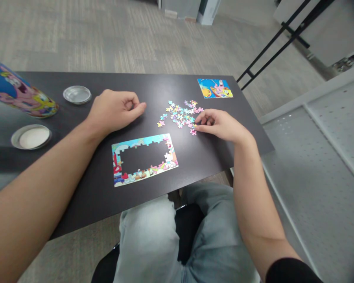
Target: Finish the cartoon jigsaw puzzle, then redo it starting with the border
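My right hand (214, 124) is at the right edge of a heap of loose jigsaw puzzle pieces (181, 116), thumb and forefinger pinched on a small puzzle piece (195, 126). Curled into a loose fist, my left hand (118, 110) rests on the table left of the heap, and nothing shows in it. Nearer to me lies a rectangular puzzle border (141, 140) of joined pieces, with the dark tabletop showing through its middle. Some stray pieces (161, 123) lie between the heap and the border.
A cartoon picture card (215, 89) lies at the far right of the dark table (200, 161). On the left stand a colourful cylindrical can (20, 92), a metal lid (77, 95) and a round tin with a white inside (31, 137). A perforated panel (318, 165) borders the right side.
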